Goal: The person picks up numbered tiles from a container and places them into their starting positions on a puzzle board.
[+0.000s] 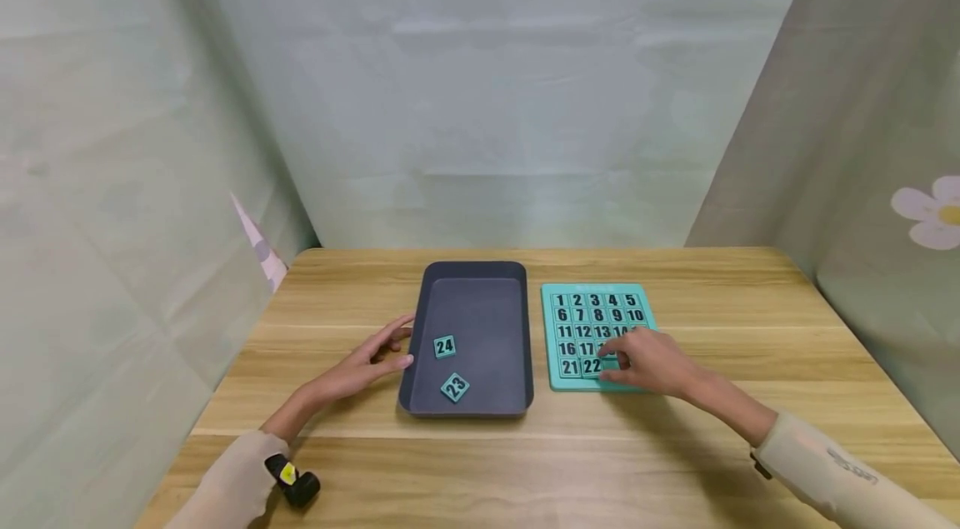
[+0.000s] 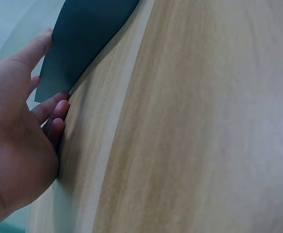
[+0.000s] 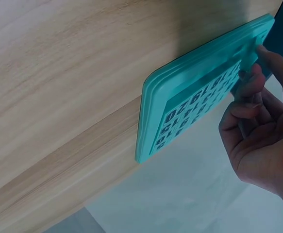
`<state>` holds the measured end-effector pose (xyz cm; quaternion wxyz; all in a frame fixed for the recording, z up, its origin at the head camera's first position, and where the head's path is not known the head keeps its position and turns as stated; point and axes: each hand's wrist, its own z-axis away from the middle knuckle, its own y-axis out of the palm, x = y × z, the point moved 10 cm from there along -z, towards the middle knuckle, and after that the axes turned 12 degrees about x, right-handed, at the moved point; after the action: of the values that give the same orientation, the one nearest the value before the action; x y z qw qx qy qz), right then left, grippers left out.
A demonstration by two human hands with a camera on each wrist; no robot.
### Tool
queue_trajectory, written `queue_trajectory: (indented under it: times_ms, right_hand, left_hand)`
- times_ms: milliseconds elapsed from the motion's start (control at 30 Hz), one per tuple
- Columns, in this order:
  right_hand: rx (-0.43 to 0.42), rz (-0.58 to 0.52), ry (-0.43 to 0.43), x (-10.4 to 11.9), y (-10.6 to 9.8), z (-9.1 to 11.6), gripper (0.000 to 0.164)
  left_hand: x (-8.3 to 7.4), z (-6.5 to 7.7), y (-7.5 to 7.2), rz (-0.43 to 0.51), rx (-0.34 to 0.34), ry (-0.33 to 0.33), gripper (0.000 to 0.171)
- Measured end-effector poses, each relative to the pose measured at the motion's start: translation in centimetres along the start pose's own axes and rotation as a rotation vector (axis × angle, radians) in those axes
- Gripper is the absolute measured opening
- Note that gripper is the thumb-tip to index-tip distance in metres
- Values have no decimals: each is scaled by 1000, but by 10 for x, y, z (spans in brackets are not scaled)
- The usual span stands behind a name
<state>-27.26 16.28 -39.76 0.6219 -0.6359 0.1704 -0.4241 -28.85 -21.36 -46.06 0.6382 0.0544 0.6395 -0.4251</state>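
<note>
A teal number board (image 1: pixel 557 379) lies on the table, with rows of numbered tiles from 1 in its far left corner. My right hand (image 1: pixel 651 358) is over its near right part, thumb and index finger pinching the tile 22 (image 1: pixel 592 366) beside tile 21. In the right wrist view the thumb (image 3: pixel 272 60) reaches down into the board's frame (image 3: pixel 153 92), the other fingers curled. My left hand (image 1: pixel 367 358) rests at the left side of a dark tray (image 1: pixel 480 408), its fairly straight fingers touching the outer wall (image 2: pixel 78 48).
Two loose tiles lie in the tray: 24 (image 1: pixel 445 346) and, nearer me, a turned 23 (image 1: pixel 454 387). The wooden table (image 1: pixel 480 471) ends at a hanging pale cloth (image 1: pixel 480 137) behind, with more cloth on both sides.
</note>
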Motion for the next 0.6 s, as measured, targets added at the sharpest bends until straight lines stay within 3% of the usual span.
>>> queue_trajectory:
  times_ms: [600]
  right_hand:
    - [13,-19,27,-4,8,-1,31]
  left_hand:
    - [0,0,1,11,1,12,67]
